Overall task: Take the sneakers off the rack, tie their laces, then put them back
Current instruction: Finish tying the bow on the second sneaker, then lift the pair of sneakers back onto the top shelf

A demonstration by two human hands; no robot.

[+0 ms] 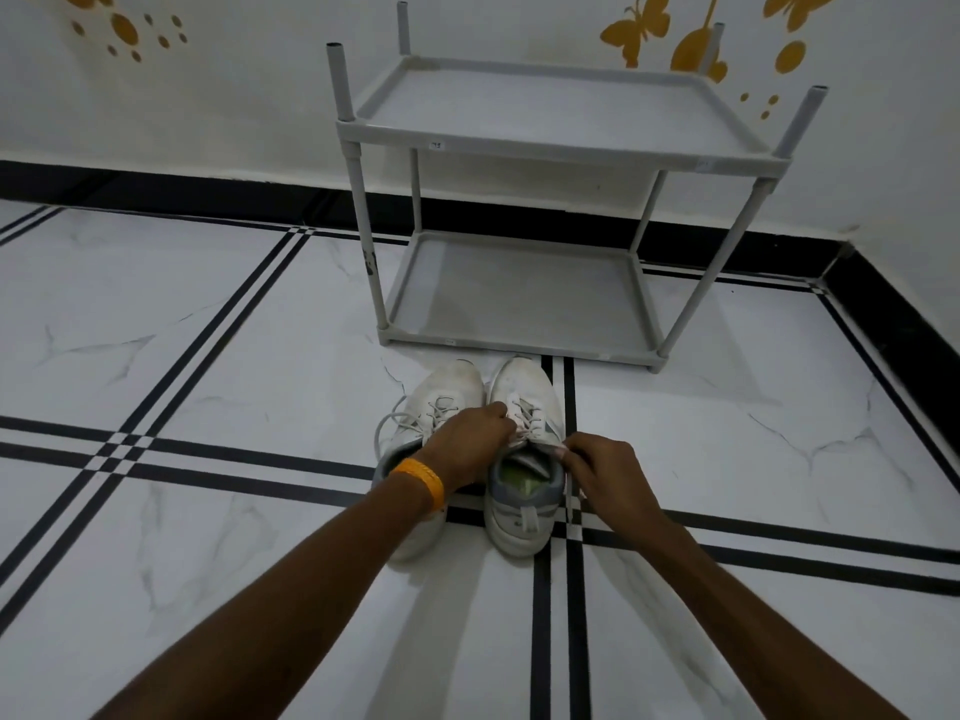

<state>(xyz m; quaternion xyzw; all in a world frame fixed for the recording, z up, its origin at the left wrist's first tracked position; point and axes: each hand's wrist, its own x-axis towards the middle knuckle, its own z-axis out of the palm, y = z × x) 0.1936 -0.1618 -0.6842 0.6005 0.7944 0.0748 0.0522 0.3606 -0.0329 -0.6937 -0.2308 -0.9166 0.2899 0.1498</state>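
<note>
Sneakers (483,449): sitting side by side on the floor (208,356), just before the rack (550,142), both shelves bare.
Left hand (467,446): reaching across, fingers (496,410) pinching lace at the right sneaker (524,459).
Right hand (608,470): fingers (566,452) pinching the other lace end near the tongue.
Left sneaker (441,407): lying with laces loose.
Advice: keeping both ends taut and even, crossing low, snugging before looping.

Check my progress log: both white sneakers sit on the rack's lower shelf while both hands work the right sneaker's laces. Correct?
Not quite. The head view shows both white sneakers on the tiled floor before the rack, not on its lower shelf. Left hand and right hand do work the right sneaker's laces.
</note>
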